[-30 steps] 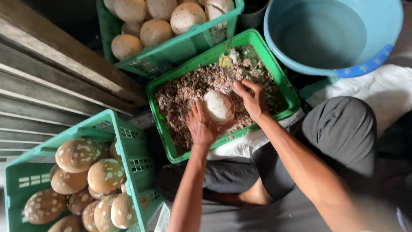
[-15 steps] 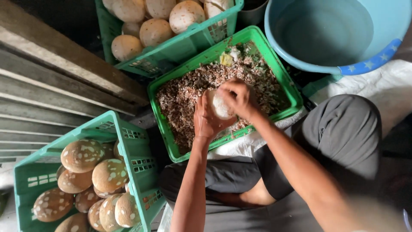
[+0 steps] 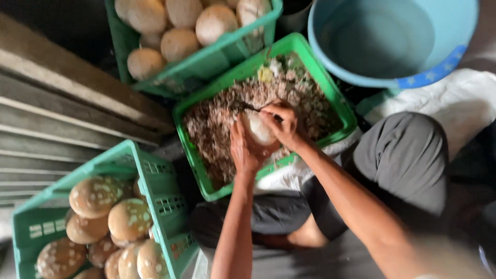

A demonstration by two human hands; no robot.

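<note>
My left hand cups a pale round lump from below and the side. My right hand presses on its top right and pinches a thin dark tool that lies across the lump. Both hands hover over a green crate filled with brown and pale crumbly scraps. Most of the lump is hidden by my fingers.
A green crate at lower left holds several brown, white-spotted round lumps. Another green crate at the top holds several pale tan ones. A blue basin stands at upper right. Grey planks run along the left. My bent knee is at right.
My right hand has closed over the lump from the right and now holds a thin dark tool against it. The lump has turned within my left hand. The view shifted slightly.
</note>
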